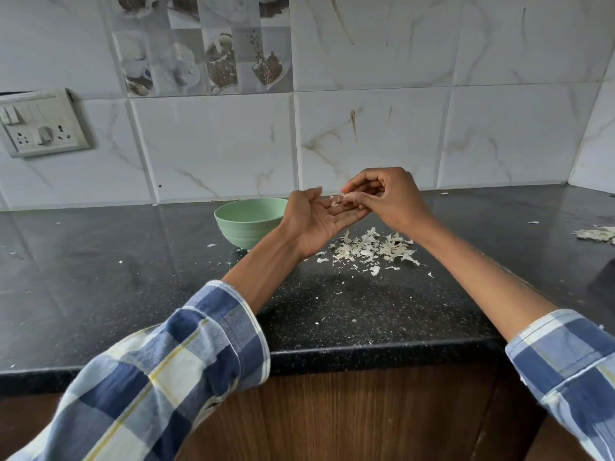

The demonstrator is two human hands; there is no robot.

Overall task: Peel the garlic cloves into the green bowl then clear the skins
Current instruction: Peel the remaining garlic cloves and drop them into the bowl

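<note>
While the left hand (319, 217) is held flat, palm up, skin flakes (335, 202) are picked off it by the pinching right hand (386, 201). Skins (372, 249), heaped just below both hands, are judged featherlight, brittle, clingy; gathering by sweeping is advised. Bowl (248, 221) stands beside the left hand.

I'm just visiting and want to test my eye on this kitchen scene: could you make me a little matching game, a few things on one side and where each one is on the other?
Things
1. green bowl
2. pile of garlic skins
3. switch and socket plate
4. left hand

Places
A. on the tiled wall, far left
B. held palm up above the counter, with the right hand picking at it
C. on the dark counter, left of the hands
D. loose on the counter, below the hands

Pairs: 1-C, 2-D, 3-A, 4-B
</note>
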